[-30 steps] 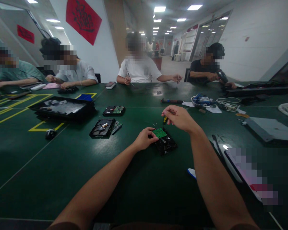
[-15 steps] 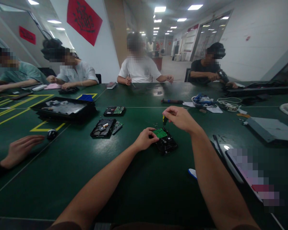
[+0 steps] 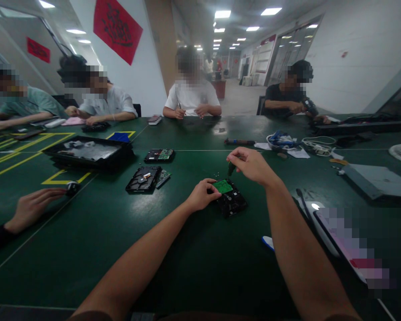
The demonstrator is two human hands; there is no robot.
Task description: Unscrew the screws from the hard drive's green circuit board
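Note:
A black hard drive point(image 3: 232, 203) with a green circuit board point(image 3: 223, 186) on top lies on the green table point(image 3: 87, 232) in front of me. My left hand point(image 3: 202, 194) is closed on the drive's left edge and steadies it. My right hand point(image 3: 250, 164) hovers just above and behind the drive, fingers pinched round a small screwdriver point(image 3: 231, 168) that points down at the board. A few tiny screws point(image 3: 216, 173) lie beside the drive.
Two more opened drives point(image 3: 143, 178) point(image 3: 159, 154) and a black tray point(image 3: 87, 151) sit to the left. A co-worker's hand point(image 3: 33, 207) rests by a small black object at the left. A phone point(image 3: 344, 240) and tools lie at my right. Several people sit across the table.
The co-worker's hand came into view at the left and reached toward the small black object. My right hand turned the screwdriver slightly. The person opposite drew both hands together.

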